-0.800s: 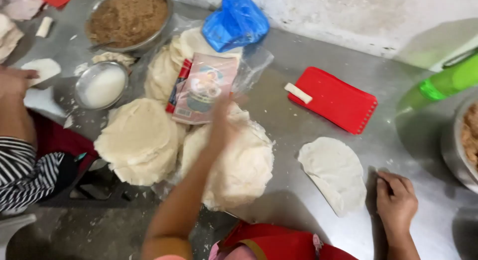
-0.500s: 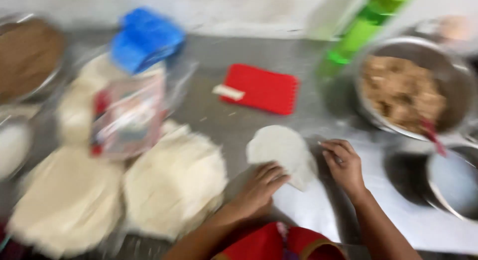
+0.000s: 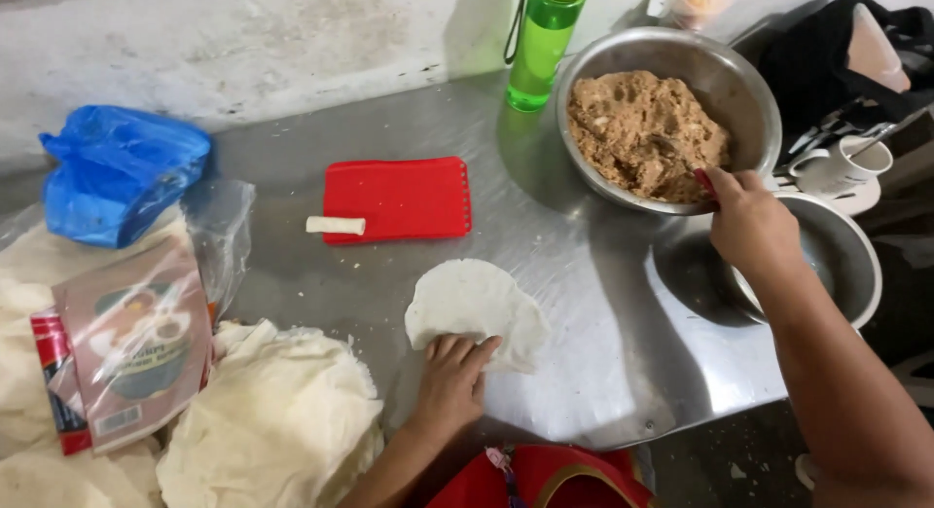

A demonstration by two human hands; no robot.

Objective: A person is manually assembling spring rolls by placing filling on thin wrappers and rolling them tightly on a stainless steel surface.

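Plainly, from the head view: pinning the near edge of a round white wrapper (image 3: 472, 308) with the left hand (image 3: 452, 377), fingers spread flat and open, nothing gripped. Lying flat on the steel table (image 3: 603, 372), that wrapper, just near of the red mat (image 3: 399, 199) with a small white roll (image 3: 336, 225) on its left edge.

Farther right, closing the right hand (image 3: 749, 226) around a red-handled utensil (image 3: 702, 182) at the near rim of the big steel bowl (image 3: 764, 109), tip buried in the brown filling (image 3: 642, 133). Cannot tell what kind of utensil, hidden as it is by fist and filling.

Probably best to lift a modest amount, scrape the excess against the rim, and carry it low across the gap, well clear of the green bottle (image 3: 540, 51) at the far side. Press lightly with the left fingertips, at the edge only, so as to leave the wrapper's middle bare and the thin sheet untorn. Watch for crumbs dropping onto the table, and for the empty bowl (image 3: 856, 265) just right of the wrist.

Off to the left, apart from both hands: stacked wrappers (image 3: 282, 420), a printed packet (image 3: 126, 343), a blue bag (image 3: 117, 172).
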